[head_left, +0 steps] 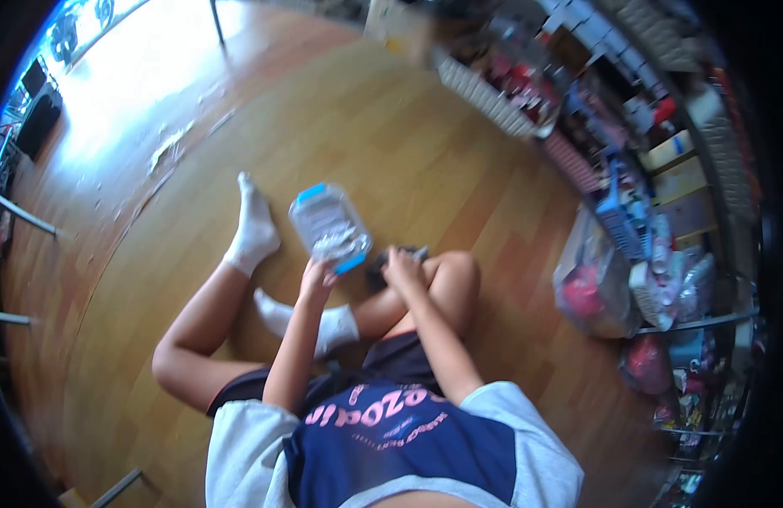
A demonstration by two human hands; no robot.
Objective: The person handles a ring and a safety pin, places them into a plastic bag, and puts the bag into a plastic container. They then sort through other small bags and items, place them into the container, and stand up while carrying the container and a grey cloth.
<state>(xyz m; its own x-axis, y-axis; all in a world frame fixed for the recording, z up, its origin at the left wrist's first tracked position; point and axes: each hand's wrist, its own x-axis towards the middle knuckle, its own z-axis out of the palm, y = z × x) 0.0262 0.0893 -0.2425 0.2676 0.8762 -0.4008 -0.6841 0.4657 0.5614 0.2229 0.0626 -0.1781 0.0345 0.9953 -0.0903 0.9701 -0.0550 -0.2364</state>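
Note:
My left hand (319,276) is closed on the near edge of a clear plastic food container (328,222) with blue clips on two opposite ends. The container is tilted up above the floor, and light glints off its surface. Over my bent leg, my right hand (402,269) is closed on a dark grey, crumpled, cloth-like thing (378,269). A lighter grey bit of it shows past the fingers; the rest is hidden under the hand. The two hands are apart.
I sit on a wooden floor (391,127), legs bent, in white socks (254,224). Crowded shelves on the right hold a blue basket (620,212), a pink basket (573,157) and a plastic bag (590,284). Metal legs (23,212) stand at the left.

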